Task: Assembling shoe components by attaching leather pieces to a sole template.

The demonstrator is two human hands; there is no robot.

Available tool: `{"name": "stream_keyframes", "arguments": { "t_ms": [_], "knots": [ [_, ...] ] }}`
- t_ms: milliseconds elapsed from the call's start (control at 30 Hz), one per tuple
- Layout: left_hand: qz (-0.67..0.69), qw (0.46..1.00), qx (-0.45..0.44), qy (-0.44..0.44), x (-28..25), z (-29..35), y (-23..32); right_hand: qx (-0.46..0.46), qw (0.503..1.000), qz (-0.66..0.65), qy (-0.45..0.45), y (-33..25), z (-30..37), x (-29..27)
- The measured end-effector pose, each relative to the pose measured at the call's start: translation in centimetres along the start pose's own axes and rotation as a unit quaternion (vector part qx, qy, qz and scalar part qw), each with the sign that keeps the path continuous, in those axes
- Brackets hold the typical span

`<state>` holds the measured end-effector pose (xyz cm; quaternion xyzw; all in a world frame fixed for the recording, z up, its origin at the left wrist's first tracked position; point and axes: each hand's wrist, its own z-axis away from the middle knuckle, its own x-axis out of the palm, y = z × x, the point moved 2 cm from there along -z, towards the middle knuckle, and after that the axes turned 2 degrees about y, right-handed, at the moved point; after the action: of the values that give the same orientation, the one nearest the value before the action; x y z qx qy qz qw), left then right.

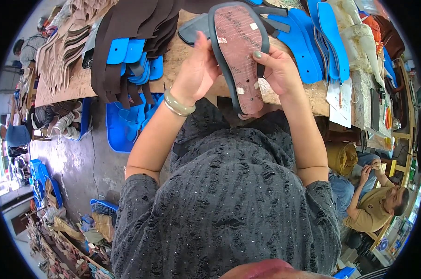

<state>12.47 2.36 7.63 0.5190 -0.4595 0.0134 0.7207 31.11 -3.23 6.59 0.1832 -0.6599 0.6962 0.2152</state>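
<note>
I hold a shoe sole (239, 51) upright over the edge of the wooden workbench (182, 51). It has a reddish-brown textured face and a dark grey rim. My left hand (197, 69) grips its left edge, a pale green bangle on that wrist. My right hand (276, 67) clasps the right edge, thumb pressed on the rim. A dark grey flat piece (194, 29) lies on the bench just behind the sole.
Blue insoles (313, 42) fan out on the bench to the right, more blue pieces (131, 56) and dark brown leather strips (126, 28) to the left. A blue crate (119, 125) stands under the bench. A seated person (378, 200) works at lower right.
</note>
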Motion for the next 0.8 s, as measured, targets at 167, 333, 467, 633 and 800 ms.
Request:
{"name": "stream_keyframes", "arguments": {
  "t_ms": [167,333,467,633,800],
  "knots": [
    [-0.005,0.999,0.034,-0.026,0.1,-2.0,0.0,-0.028,0.996,0.079,0.044,0.3,-0.7,0.4],
    [0.047,0.998,0.039,-0.006,-1.2,-2.1,-0.7,0.065,0.973,0.199,-0.097,0.0,-0.5,-1.3],
    [0.051,0.997,0.034,0.056,-3.0,-0.9,-1.8,0.073,0.978,0.189,-0.038,2.2,-0.1,0.2],
    [0.005,0.994,0.054,0.091,-5.9,-0.6,-2.0,-0.124,0.874,0.47,0.019,-2.6,-4.8,1.2],
    [-0.172,0.964,0.134,0.15,-7.1,-1.0,-1.7,-0.323,0.624,0.702,0.115,-10.8,-16.9,1.3]
  ]
}}
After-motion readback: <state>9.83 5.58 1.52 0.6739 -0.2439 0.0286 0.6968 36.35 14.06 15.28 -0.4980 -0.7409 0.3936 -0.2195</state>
